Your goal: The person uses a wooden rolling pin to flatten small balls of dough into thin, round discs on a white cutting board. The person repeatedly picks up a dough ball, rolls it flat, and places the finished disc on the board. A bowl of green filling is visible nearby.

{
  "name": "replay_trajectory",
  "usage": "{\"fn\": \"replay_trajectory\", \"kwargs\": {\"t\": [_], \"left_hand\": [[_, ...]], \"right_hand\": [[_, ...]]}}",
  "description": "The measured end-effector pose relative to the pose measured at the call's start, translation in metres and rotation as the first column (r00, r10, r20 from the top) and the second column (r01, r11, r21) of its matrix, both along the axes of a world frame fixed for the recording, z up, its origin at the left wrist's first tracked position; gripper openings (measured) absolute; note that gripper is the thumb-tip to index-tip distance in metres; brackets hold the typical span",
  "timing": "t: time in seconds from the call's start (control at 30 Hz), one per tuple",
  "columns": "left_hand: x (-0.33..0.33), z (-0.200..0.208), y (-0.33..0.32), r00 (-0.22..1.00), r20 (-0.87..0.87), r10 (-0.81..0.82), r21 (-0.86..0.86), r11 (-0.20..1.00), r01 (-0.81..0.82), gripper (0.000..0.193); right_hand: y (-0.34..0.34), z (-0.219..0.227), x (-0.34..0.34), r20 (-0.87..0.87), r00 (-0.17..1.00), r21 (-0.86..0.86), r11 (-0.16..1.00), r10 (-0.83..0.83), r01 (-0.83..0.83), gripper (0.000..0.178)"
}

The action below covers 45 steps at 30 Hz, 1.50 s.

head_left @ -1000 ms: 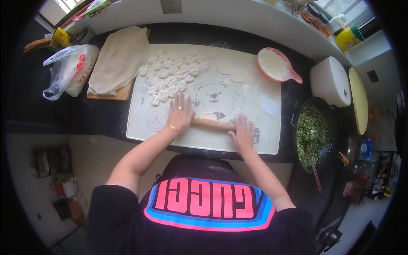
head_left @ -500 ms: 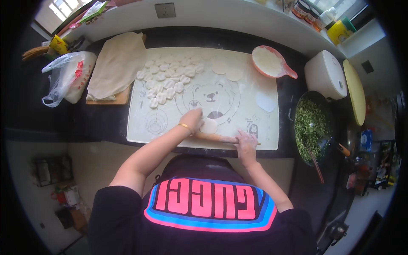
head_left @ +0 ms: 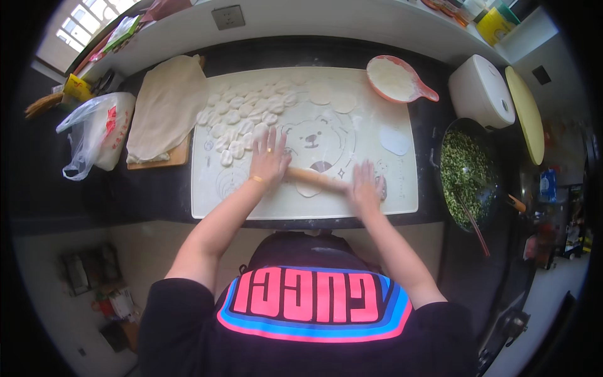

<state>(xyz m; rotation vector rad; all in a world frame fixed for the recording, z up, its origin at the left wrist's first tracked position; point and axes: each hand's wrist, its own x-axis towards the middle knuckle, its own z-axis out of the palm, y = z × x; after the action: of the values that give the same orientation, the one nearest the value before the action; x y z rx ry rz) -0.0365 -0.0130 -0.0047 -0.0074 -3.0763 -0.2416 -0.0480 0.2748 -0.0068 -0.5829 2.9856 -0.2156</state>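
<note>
My left hand (head_left: pixel 269 158) lies palm down over the left end of the wooden rolling pin (head_left: pixel 319 180), its fingers stretched forward and spread rather than curled around the wood. My right hand (head_left: pixel 367 190) is at the other end, fingers also extended and parted, though blur softens their outline; how hard either palm presses I cannot tell.

The pin sits on the near half of the pale mat (head_left: pixel 396 182), in front of my body. Its long axis runs mostly left to right on a slant: the left end points away from me, the right end comes closer. Beneath its middle is a round dough wrapper (head_left: pixel 306 189), which shows along the pin's near side.

Beyond my left hand, small flattened dough pieces (head_left: pixel 233 118) cluster over the mat's far left part. Two thin dough rounds (head_left: pixel 343 102) lie at the far edge, left of a pink-orange bowl (head_left: pixel 417 90) of flour, whose handle points right. A white scraper (head_left: pixel 394 141) rests beyond my right hand. Left of the mat, a broad dough sheet (head_left: pixel 166 107) covers most of a cutting board (head_left: pixel 179 154); to the right stands a wok (head_left: pixel 494 195) of chopped greens (head_left: pixel 465 169).
</note>
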Motion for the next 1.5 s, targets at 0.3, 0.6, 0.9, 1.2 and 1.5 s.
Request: {"fn": "replay_trajectory", "kwargs": {"t": [0.3, 0.6, 0.9, 1.2, 1.5], "left_hand": [[-0.02, 0.001, 0.008, 1.0, -0.027, -0.013, 0.015, 1.0, 0.014, 0.066], [0.038, 0.007, -0.013, 0.957, 0.186, -0.223, 0.088, 0.974, 0.21, 0.065], [0.053, 0.027, 0.0, 0.889, 0.287, -0.357, 0.075, 0.934, 0.35, 0.066], [0.023, 0.009, 0.051, 0.987, 0.111, -0.112, 0.511, 0.858, 0.04, 0.069], [-0.011, 0.028, 0.077, 0.913, 0.381, -0.145, 0.429, 0.903, -0.036, 0.029]], "right_hand": [[-0.006, 0.016, 0.001, -0.063, 0.995, -0.077, 0.994, -0.077, 0.072, 0.069], [-0.007, 0.015, 0.058, -0.155, 0.986, -0.155, 0.984, 0.059, -0.083, 0.052], [0.022, 0.002, 0.044, -0.1, 0.993, -0.341, 0.936, 0.058, -0.089, 0.038], [0.029, -0.011, 0.066, -0.232, 0.97, -0.436, 0.884, 0.072, -0.17, 0.034], [0.033, -0.009, 0.063, -0.311, 0.941, -0.428, 0.864, 0.135, -0.266, 0.033]]}}
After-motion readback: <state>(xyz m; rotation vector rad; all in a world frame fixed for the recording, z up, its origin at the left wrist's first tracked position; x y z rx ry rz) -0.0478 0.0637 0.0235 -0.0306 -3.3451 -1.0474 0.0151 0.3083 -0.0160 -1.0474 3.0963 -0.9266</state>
